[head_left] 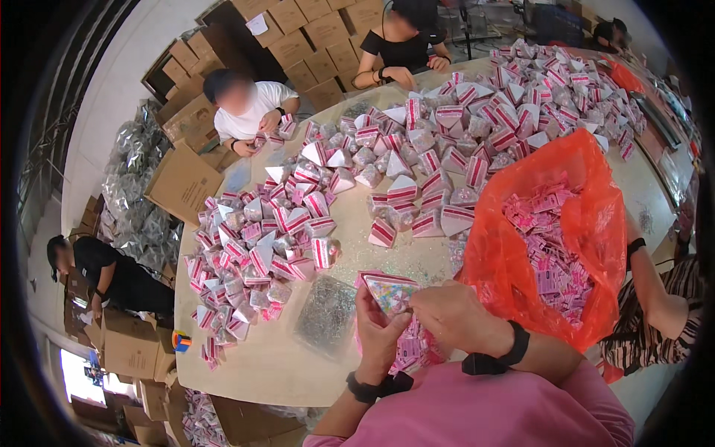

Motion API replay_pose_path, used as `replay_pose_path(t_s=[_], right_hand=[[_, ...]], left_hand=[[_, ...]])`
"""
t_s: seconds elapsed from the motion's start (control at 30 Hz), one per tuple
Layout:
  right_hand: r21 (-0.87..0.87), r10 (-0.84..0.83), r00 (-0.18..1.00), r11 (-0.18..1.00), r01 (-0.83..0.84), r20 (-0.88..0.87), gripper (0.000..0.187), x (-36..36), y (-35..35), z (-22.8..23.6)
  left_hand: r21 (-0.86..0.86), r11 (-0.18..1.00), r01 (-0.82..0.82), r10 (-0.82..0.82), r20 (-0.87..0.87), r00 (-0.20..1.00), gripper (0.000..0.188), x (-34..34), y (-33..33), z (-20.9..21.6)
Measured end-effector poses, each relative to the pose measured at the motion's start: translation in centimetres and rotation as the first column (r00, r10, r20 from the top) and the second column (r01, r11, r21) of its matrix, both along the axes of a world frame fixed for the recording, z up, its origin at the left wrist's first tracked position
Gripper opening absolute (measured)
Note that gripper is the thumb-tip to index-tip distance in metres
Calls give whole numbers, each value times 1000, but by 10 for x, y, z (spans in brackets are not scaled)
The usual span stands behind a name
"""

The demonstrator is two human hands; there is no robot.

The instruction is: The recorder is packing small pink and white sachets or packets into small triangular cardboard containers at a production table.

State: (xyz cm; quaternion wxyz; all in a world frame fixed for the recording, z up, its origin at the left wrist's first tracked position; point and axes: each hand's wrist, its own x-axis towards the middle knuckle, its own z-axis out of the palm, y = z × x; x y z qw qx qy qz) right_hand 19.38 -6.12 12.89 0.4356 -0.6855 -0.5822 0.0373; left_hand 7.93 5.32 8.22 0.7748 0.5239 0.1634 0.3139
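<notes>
Near the table's front edge, my left hand (377,329) is closed on a small triangular packet (390,291) with a pink stripe and pale, multicoloured contents. My right hand (456,316) is at the packet's right corner with its fingers bent and pinched together; what they grip, if anything, is hidden. Below my hands lies a pile of small pink cards (411,352), partly covered by my arms. Left of my left hand is a clear, shallow tray or bag (325,316) of fine, shiny bits, too small to name.
A red plastic bag (488,242) full of pink cards (547,257) stands right of my hands. Heaps of striped triangular packets (261,257) spread across the table (246,370). Several people sit or stand around it, one close at my right. Cardboard boxes (182,182) are stacked beyond.
</notes>
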Motion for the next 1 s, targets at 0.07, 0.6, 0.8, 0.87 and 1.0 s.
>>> replay_pose_path(t_s=[0.07,0.6,0.8,0.87,1.0], right_hand=[[14,-1,1000,1000,1,-25,7,0,1,0],[-26,-30,999,999,30,-15,7,-1,0,-4],[-100,-28,998,994,34,53,8,2,-1,-7],[-146,-16,997,989,26,69,9,2,-2,-4],[-145,-8,993,989,26,118,7,2,-1,-4]], left_hand=[[18,1000,-4,5,-7,1000,80,0,0,1],[218,976,-22,30,-37,999,83,0,4,-7],[472,880,-56,142,-149,979,84,-4,6,-6],[578,815,-22,188,-229,955,86,-9,12,-9],[676,734,71,202,-316,927,85,-11,16,-4]])
